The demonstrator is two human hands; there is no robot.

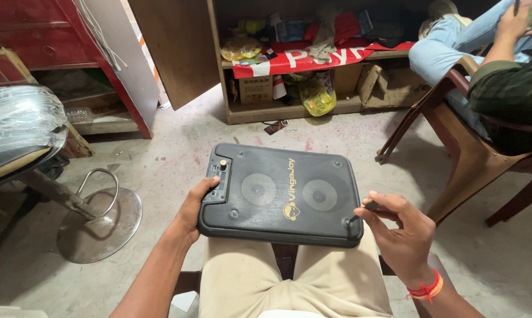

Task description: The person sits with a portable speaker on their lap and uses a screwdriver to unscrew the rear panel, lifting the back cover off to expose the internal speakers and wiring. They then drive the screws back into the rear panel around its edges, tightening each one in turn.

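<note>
A black portable speaker [281,191] with two round grilles lies flat across my lap, its small control panel [217,179] at its left end. My left hand [193,206] grips the speaker's left edge beside that panel. My right hand [398,229] holds a dark screwdriver [363,211], whose tip rests at the speaker's near right corner. An orange thread band circles my right wrist.
A bar stool with a round metal base [98,224] stands at the left. A wooden shelf [313,65] stuffed with bags, boxes and a red banner is ahead. Another person sits on a brown chair [472,159] at the right. Concrete floor lies between.
</note>
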